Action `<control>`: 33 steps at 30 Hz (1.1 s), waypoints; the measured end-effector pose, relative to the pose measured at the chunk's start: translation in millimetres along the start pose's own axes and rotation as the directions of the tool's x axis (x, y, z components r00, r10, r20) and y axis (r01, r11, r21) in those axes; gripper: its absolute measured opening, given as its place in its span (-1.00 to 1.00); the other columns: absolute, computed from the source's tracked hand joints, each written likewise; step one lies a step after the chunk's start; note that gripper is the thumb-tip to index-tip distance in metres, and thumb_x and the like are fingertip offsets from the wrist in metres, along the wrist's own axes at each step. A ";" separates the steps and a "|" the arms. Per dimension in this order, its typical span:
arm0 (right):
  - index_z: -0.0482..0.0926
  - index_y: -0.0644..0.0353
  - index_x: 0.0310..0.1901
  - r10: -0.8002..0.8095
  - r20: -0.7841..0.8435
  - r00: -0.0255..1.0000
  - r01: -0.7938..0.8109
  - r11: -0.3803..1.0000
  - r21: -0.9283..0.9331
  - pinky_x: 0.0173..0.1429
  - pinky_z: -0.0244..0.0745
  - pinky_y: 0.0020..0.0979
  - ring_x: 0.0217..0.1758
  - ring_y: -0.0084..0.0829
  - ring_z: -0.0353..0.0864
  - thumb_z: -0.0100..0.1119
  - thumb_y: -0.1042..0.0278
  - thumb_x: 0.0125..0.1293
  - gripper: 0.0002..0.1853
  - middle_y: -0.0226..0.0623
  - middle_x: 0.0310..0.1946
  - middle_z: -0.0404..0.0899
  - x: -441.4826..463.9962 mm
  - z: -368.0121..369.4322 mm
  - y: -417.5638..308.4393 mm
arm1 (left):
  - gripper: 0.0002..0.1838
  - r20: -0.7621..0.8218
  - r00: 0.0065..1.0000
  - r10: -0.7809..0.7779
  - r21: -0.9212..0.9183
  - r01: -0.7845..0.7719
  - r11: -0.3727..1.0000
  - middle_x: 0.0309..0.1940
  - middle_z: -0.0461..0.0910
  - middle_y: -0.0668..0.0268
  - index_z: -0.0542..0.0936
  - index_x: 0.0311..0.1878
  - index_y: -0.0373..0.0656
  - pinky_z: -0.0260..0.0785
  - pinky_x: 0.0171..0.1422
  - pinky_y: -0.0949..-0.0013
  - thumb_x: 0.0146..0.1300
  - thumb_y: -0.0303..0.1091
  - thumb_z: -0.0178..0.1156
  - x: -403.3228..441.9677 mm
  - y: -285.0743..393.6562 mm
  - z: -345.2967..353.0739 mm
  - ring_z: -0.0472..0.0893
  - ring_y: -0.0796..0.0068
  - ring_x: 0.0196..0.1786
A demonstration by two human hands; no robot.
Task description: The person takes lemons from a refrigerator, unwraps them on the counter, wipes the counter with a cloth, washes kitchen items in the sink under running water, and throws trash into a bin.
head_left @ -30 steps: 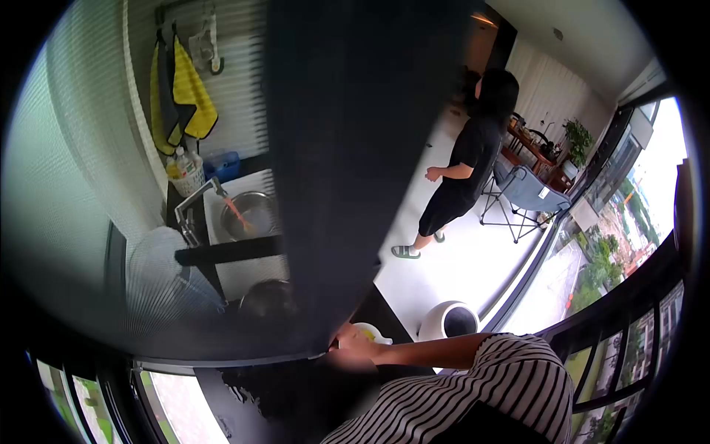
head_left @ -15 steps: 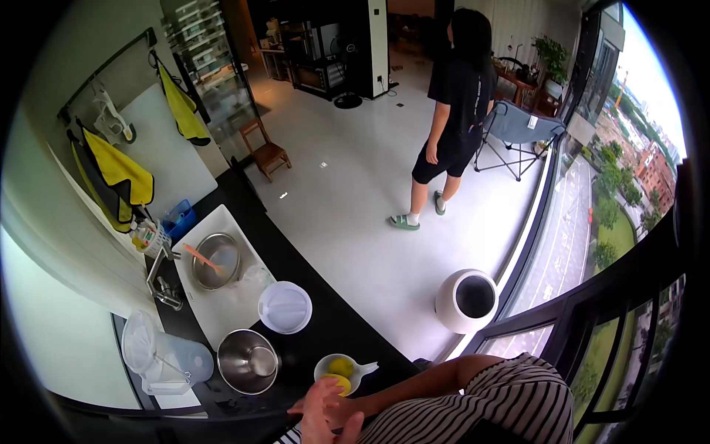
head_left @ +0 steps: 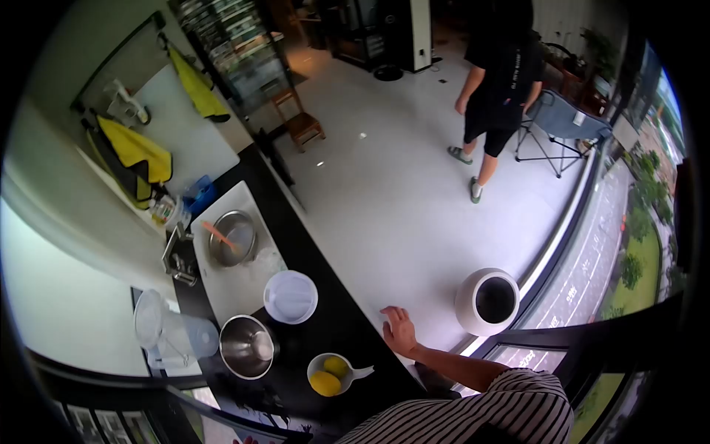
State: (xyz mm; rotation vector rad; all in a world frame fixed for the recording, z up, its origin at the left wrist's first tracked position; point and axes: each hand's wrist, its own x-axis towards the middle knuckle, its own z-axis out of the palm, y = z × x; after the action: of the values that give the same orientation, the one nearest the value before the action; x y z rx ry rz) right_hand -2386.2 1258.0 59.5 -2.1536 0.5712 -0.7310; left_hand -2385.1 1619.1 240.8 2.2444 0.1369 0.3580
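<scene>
My right hand (head_left: 399, 333) is held out over the counter's front edge, palm down. Its fingers are loosely bent and apart, with nothing in them. To its lower left a white handled bowl (head_left: 358, 374) stands on the black counter with two yellow lemons (head_left: 325, 383) inside. Only what look like fingertips of my left hand (head_left: 245, 441) show at the bottom edge, so its grip is hidden. Left of the lemons are a steel bowl (head_left: 235, 346) and a round white plastic container (head_left: 291, 297).
A white sink (head_left: 214, 285) holds another steel bowl (head_left: 250, 226) with an orange-handled utensil. A clear plastic pitcher (head_left: 174, 333) stands by the wall. On the floor are a white round pot (head_left: 469, 303) and a wooden chair (head_left: 302, 126). Another person (head_left: 499, 96) walks near a folding chair (head_left: 566, 122).
My right hand has left the lemon bowl and moved up and right to the counter edge. My left hand has dropped almost out of view. The other person has stepped away, and the view has shifted.
</scene>
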 end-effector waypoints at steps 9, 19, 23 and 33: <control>0.33 0.22 0.10 0.362 0.089 0.928 -0.354 0.931 -0.088 0.10 0.32 -0.08 0.06 0.04 0.37 -0.09 0.16 0.31 -0.59 -0.04 0.04 0.40 48.7 136.8 28.7 | -0.42 -0.020 0.847 -0.532 0.373 0.500 0.782 -0.33 0.43 0.24 0.29 0.06 -0.18 0.35 -0.12 0.32 -0.12 -0.48 0.19 -53.9 -37.7 -50.0 0.47 0.38 -0.23; 0.21 0.38 0.17 0.274 0.162 0.948 -0.169 0.863 -0.476 -0.05 0.44 -0.06 -0.02 0.02 0.46 -0.22 -0.01 0.36 -0.42 0.04 0.01 0.40 48.8 132.1 17.1 | -0.65 -0.489 0.657 -0.574 0.715 0.679 0.168 -0.13 0.50 0.27 0.48 -0.12 -0.09 0.27 0.01 -0.01 -0.06 -0.31 0.15 -58.7 -131.6 -162.3 0.43 0.22 0.08; 0.20 0.40 0.18 0.222 0.155 0.963 -0.114 0.853 -0.510 -0.03 0.44 -0.06 0.00 0.05 0.44 -0.27 -0.04 0.37 -0.39 0.09 0.02 0.38 47.3 133.0 24.6 | -0.77 -0.507 0.605 -0.615 0.814 0.571 -0.109 -0.11 0.51 0.22 0.60 -0.25 -0.08 0.35 0.04 -0.01 -0.01 -0.33 0.11 -42.7 -176.3 -207.3 0.47 0.20 0.08; 0.16 0.38 0.18 0.277 0.130 0.952 -0.145 0.781 -0.607 -0.05 0.47 -0.07 -0.04 0.01 0.47 -0.15 -0.03 0.29 -0.37 0.05 -0.01 0.38 53.6 130.4 0.8 | -0.60 -0.438 0.668 -0.602 0.698 0.674 0.240 -0.02 0.42 0.06 0.48 -0.04 -0.23 0.27 0.17 0.05 -0.04 -0.45 0.12 -30.4 -311.3 -260.6 0.42 0.02 0.08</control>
State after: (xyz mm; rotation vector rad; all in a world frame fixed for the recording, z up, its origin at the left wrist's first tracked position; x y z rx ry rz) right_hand -2260.9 1294.0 6.0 -2.6325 1.0125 -0.1888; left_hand -2485.7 2004.0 154.5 2.7883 1.5650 -0.1540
